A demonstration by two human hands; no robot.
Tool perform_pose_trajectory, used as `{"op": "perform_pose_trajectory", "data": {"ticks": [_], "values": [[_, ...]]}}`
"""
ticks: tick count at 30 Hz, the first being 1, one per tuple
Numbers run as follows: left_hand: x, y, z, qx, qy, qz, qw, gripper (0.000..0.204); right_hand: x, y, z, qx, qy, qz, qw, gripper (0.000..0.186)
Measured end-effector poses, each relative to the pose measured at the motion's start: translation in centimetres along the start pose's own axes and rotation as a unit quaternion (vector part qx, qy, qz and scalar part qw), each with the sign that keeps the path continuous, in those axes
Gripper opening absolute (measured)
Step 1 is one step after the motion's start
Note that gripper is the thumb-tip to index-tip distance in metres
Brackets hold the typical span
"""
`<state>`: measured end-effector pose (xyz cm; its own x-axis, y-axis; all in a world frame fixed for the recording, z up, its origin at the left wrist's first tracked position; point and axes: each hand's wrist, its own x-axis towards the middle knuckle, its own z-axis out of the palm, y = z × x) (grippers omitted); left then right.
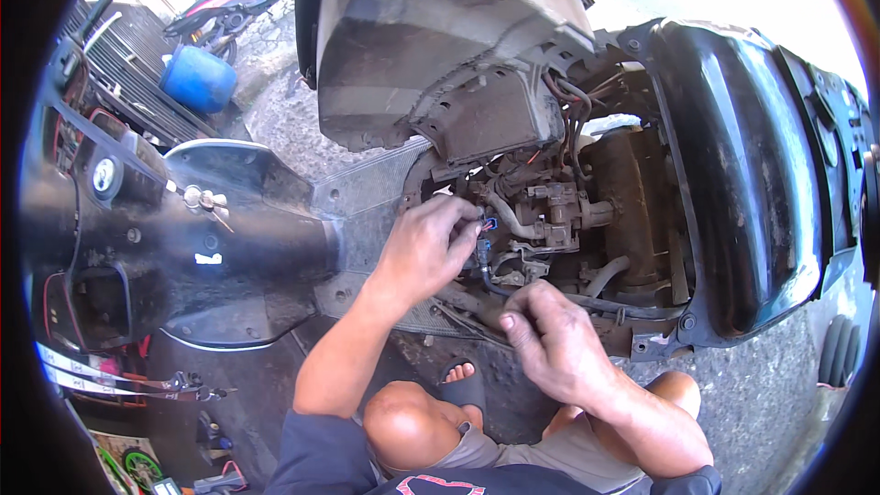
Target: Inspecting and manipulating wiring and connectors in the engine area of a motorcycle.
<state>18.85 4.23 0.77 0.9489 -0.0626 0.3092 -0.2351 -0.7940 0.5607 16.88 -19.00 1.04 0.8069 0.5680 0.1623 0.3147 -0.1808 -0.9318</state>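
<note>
A scooter's engine bay lies open in front of me, with dusty hoses and a throttle body (555, 220) in the middle. My left hand (426, 243) reaches in from the left, thumb and fingers pinched at a small blue wire connector (490, 223). Just below it sits another blue-and-black plug (484, 249), with a black cable running down from it. My right hand (559, 339) is closed over the near side of the frame, thumb against the curled fingers. What it holds, if anything, is hidden.
The dusty raised underseat box (412, 46) stands at the far side of the bay. To the right is the glossy black tail cover (738, 174); to the left, the floorboard (367, 188) and a key bunch (203, 200). A blue drum (197, 79) stands behind.
</note>
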Motion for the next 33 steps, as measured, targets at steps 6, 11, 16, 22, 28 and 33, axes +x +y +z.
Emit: {"op": "perform_pose_trajectory", "data": {"ticks": [6, 11, 16, 22, 28, 33], "values": [[-2.0, -0.6, 1.5, 0.048, 0.104, 0.092, 0.989, 0.018, 2.6, -0.7, -0.5, -0.086, 0.06, -0.019, 0.994, 0.014], [-2.0, -1.7, 2.1, 0.034, 0.115, 0.119, 0.986, 0.02, 3.9, -0.2, 0.1, -0.199, 0.067, -0.061, 0.976, 0.022], [-2.5, -2.8, 2.7, 0.053, 0.131, 0.151, 0.978, 0.023, 5.9, -0.4, 0.5, -0.244, 0.12, 0.001, 0.962, 0.033], [-3.0, -3.6, 2.8, 0.052, 0.14, 0.193, 0.97, 0.03, 6.9, 0.1, 1.5, -0.244, 0.145, 0.038, 0.958, 0.017], [-3.1, -4.0, 2.7, 0.053, 0.137, 0.215, 0.965, 0.029, 7.5, 0.8, 1.7, -0.227, 0.123, 0.002, 0.966, 0.015], [-3.1, -4.0, 2.8, 0.047, 0.149, 0.213, 0.965, 0.029, 8.5, 1.3, 1.8, -0.242, 0.105, 0.012, 0.965, 0.014]]}}
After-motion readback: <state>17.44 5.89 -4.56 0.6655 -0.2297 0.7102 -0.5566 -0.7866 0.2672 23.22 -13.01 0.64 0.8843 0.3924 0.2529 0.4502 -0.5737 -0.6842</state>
